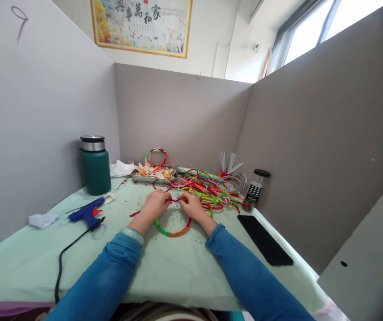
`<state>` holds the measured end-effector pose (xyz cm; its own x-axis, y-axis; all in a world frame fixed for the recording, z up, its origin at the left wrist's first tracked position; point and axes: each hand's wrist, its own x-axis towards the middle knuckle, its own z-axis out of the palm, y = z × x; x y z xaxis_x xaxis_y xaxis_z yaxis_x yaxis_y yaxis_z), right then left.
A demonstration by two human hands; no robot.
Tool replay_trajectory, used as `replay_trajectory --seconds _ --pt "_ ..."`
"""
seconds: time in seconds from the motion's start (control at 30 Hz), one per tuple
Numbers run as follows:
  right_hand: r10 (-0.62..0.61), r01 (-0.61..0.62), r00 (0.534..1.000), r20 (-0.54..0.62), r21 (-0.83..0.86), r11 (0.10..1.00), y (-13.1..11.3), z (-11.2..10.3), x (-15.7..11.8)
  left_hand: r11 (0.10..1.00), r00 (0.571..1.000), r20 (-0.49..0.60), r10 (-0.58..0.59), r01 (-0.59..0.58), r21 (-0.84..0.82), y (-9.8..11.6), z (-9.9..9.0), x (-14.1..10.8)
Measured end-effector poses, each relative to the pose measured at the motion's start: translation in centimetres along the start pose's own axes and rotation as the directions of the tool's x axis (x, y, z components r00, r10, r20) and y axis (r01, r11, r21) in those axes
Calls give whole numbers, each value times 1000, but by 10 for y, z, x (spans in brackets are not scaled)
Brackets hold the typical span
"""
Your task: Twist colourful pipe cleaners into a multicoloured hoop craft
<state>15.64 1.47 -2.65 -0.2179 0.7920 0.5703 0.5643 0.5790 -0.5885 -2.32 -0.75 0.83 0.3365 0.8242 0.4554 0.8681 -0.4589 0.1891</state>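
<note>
Dividers [185, 111]: grey panels at left, back and right, boxing in the table.
Table [178, 281]: pale green cover, dark specks scattered around the middle.
Wall picture [144, 35]: yellow border, hung above the back panel, large black characters on it.
Sleeves [111, 267]: blue, both arms reaching in from the near edge.
Pile of fuzzy strips [211, 189]: many colours, tangled, behind and right of the hands.
Bottle [96, 171]: green, upright, metal and black top, beside the left panel.
Black slab [265, 240]: flat on the table's right side.
Glue gun [86, 212]: blue, orange-red trigger, lying on the left, black cord running to the near edge.
Tray [153, 179]: metal, at the back, heaped with small pale and orange pieces; second ring [166, 157] upright there.
Ring [180, 232]: green, orange and red, mid-table between the wrists, far side up at the fingertips.
Left hand [156, 205]: thumb and forefinger pinching a red strip at the ring's far side; other fingers curled.
Right hand [193, 206]: thumb and forefinger pinching the same strip, fingertips near the left's; other fingers' exact pose, can't tell.
Jar [254, 192]: clear, dark lid, by the right panel.
Bangle [133, 235]: pale green, around the left wrist.
Red strip [174, 200]: short stretch showing between the fingertips.
</note>
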Motion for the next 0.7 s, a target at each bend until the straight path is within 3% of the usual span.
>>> replay_trajectory --seconds 0.5,0.7 --pt "8 -5 997 75 -34 999 -7 2 -2 981 988 -12 152 -149 125 3 1 0" --pt "-21 24 991 130 -16 1000 -9 4 -3 980 985 -9 175 -173 102 3 4 0"
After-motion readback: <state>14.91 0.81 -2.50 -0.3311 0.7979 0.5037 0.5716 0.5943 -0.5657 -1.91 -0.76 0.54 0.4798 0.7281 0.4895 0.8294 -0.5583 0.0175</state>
